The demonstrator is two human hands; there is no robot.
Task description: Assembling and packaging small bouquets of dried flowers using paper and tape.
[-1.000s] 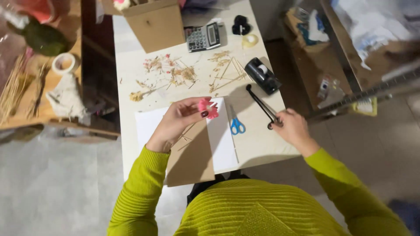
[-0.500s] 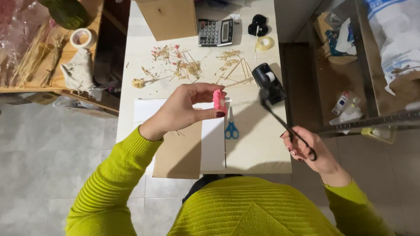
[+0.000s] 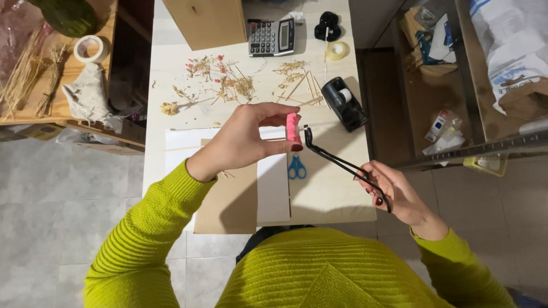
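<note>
One pale table (image 3: 342, 197) | dried stems (image 3: 228, 85) strewn | grey tiled floor (image 3: 63, 194)

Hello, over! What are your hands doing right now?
Left hand pinching pink flower. Right hand holding black tweezers, tips beside flower. Nothing between them.

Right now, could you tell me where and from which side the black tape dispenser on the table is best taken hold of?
Probably from above, gripping the tape dispenser across its two long flat sides near the middle. It lies angled on the table, its top free, the right hand and its long black tweezers nearest.
</note>
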